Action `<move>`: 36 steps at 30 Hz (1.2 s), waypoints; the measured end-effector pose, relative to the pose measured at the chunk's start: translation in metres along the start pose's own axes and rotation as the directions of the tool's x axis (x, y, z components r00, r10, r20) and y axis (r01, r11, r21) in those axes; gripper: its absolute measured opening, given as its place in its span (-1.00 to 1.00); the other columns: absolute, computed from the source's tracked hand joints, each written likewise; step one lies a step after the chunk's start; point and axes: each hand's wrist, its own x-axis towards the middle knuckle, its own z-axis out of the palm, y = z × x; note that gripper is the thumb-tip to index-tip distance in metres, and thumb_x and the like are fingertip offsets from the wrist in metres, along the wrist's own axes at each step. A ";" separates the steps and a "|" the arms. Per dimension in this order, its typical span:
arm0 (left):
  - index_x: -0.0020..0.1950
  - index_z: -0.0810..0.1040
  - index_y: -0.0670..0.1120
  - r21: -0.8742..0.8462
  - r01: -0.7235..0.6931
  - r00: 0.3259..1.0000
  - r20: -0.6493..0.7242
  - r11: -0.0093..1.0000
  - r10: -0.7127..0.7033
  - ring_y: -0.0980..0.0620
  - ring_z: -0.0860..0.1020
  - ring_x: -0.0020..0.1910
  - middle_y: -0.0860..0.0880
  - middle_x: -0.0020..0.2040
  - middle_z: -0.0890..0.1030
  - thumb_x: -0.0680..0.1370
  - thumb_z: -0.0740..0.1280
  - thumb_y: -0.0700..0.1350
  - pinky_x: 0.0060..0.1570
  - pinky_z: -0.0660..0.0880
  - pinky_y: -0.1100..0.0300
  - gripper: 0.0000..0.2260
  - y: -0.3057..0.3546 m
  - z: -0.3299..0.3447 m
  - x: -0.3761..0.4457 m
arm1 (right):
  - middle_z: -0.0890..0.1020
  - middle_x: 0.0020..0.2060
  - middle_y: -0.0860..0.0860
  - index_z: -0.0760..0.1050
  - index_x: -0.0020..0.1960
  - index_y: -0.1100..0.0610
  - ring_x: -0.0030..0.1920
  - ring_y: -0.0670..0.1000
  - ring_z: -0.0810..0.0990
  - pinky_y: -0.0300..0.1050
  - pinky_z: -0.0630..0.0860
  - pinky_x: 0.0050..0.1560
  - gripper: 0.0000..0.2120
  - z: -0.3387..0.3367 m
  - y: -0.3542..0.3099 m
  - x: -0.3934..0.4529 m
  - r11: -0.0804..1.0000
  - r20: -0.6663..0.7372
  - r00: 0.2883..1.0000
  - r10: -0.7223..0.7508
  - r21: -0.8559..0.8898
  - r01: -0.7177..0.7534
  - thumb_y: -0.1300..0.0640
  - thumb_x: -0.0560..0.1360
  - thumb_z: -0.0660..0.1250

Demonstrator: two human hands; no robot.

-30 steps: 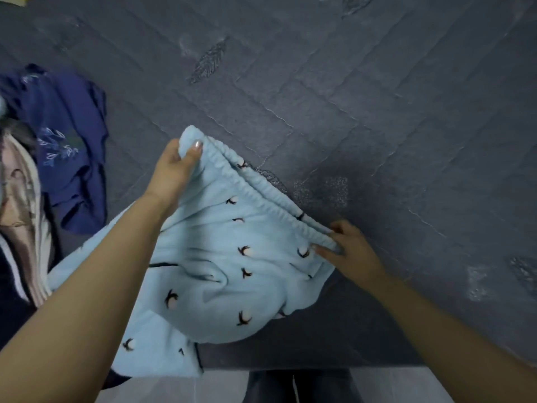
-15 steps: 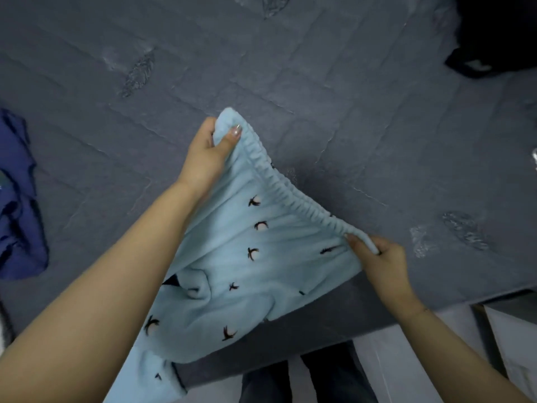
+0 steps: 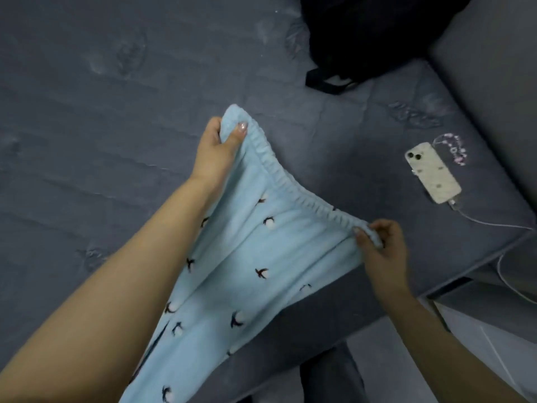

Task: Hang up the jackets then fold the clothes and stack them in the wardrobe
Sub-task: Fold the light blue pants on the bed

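Note:
Light blue fleece pants with small dark and white cotton-flower prints hang above the grey bed, held by the elastic waistband. My left hand grips the far corner of the waistband, thumb on top. My right hand pinches the near corner of the waistband between fingers and thumb. The waistband is stretched between both hands. The legs of the pants trail down toward the lower left, partly behind my left forearm.
A black garment or bag lies at the top right of the bed. A white phone with a charging cable lies near the bed's right edge. A grey headboard or wall rises on the right.
The view has swung to the right, so the blue clothes at the left are gone and the phone has appeared. Both hands have pulled the waistband wider apart and lifted it.

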 end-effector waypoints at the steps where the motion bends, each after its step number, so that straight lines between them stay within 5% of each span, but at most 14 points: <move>1: -0.11 0.42 0.01 0.014 0.004 1.000 0.015 1.000 -0.005 0.14 0.53 -0.22 0.08 -0.20 0.54 0.58 0.36 0.02 -0.16 0.55 0.22 -0.84 0.007 0.032 0.013 | 0.50 -0.17 -0.04 0.39 -0.01 0.13 -0.21 -0.24 0.48 -0.42 0.46 -0.15 -0.83 -0.019 -0.001 0.018 1.000 -0.012 1.000 0.015 0.017 -0.015 0.18 0.54 0.39; 9: -0.08 0.35 -0.07 0.129 0.017 0.983 0.181 0.992 -0.041 0.07 0.49 -0.15 -0.02 -0.12 0.49 0.60 0.32 0.00 -0.12 0.52 0.19 -0.79 0.031 0.241 0.100 | 0.52 -0.17 -0.11 0.41 -0.01 0.10 -0.25 -0.34 0.48 -0.50 0.42 -0.18 -0.84 -0.156 -0.002 0.155 0.999 -0.280 0.960 0.033 -0.018 -0.039 0.17 0.53 0.40; 17: 0.07 0.35 -0.07 0.275 0.150 0.972 0.137 0.950 -0.193 0.05 0.48 -0.09 0.04 -0.11 0.51 0.62 0.29 0.00 -0.13 0.48 0.20 -0.81 -0.031 0.295 0.128 | 0.56 -0.16 -0.03 0.45 0.03 0.20 -0.19 -0.20 0.51 -0.42 0.45 -0.20 -0.89 -0.177 0.048 0.193 0.961 -0.287 0.949 0.128 -0.202 -0.191 0.22 0.55 0.36; 20: 0.29 0.34 -0.07 0.425 0.125 0.967 0.149 0.897 -0.205 0.00 0.50 0.06 -0.02 0.11 0.52 0.62 0.26 0.05 0.07 0.48 0.13 -0.68 -0.052 0.280 0.123 | 0.48 0.27 0.25 0.39 0.34 0.30 0.25 0.18 0.47 -0.05 0.42 0.27 -0.61 -0.168 0.052 0.187 0.857 -0.166 0.983 0.078 -0.492 -0.151 0.28 0.54 0.33; 23: 0.40 0.32 -0.07 0.531 0.096 0.959 0.178 0.842 -0.222 -0.07 0.47 0.27 -0.05 0.29 0.50 0.60 0.29 0.09 0.36 0.35 -0.03 -0.56 -0.070 0.245 0.103 | 0.21 0.51 0.24 0.20 0.53 0.23 0.51 0.24 0.17 0.23 0.08 0.50 -0.39 -0.153 0.043 0.169 0.610 0.060 0.997 -0.058 -0.788 0.083 0.24 0.53 0.31; 27: 0.47 0.31 0.00 0.657 0.033 0.955 0.202 0.753 -0.218 -0.09 0.40 0.38 -0.03 0.40 0.45 0.57 0.34 0.08 0.42 0.25 -0.12 -0.50 -0.087 0.171 0.059 | 0.07 0.56 0.16 0.12 0.56 0.16 0.57 0.16 0.03 0.19 -0.15 0.53 -0.40 -0.120 0.022 0.129 0.470 0.266 0.960 -0.088 -0.839 0.276 0.17 0.59 0.25; 36: 0.43 0.40 -0.13 0.656 0.165 0.962 0.059 0.736 -0.267 -0.15 0.42 0.34 -0.15 0.37 0.47 0.53 0.42 0.03 0.33 0.38 -0.11 -0.47 -0.157 -0.060 -0.090 | 0.08 0.56 0.13 0.11 0.56 0.16 0.55 0.13 0.13 0.04 0.02 0.55 -0.47 0.017 -0.005 -0.015 0.422 0.596 0.799 -0.083 -0.705 0.570 0.13 0.64 0.18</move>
